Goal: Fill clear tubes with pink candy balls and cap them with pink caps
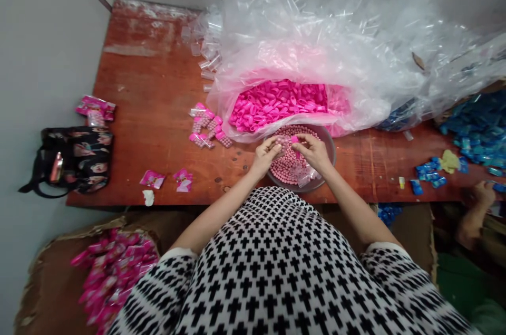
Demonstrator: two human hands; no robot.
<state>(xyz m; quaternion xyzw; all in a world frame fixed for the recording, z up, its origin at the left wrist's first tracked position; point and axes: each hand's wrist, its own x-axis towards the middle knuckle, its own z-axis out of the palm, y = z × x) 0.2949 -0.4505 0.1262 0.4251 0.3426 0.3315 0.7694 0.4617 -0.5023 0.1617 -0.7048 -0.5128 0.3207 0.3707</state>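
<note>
Both my hands meet over a metal bowl (331,151) full of small pink candy balls (290,166) at the table's near edge. My left hand (265,154) is closed on a small clear tube of pink balls (281,144). My right hand (313,151) pinches a pink cap (294,139) at the tube's end. A few empty clear tubes (306,176) lie in the bowl under my right wrist. Just behind the bowl, an open plastic bag (300,50) holds a heap of pink caps (276,103).
Filled pink-capped tubes (207,126) lie left of the bag, empty clear tubes (207,55) behind them. Pink packets (96,108), a black handbag (75,158), blue packets (478,132) on the wooden table (158,87). A box of pink packs (114,271) below. Another person's hand (480,195) at right.
</note>
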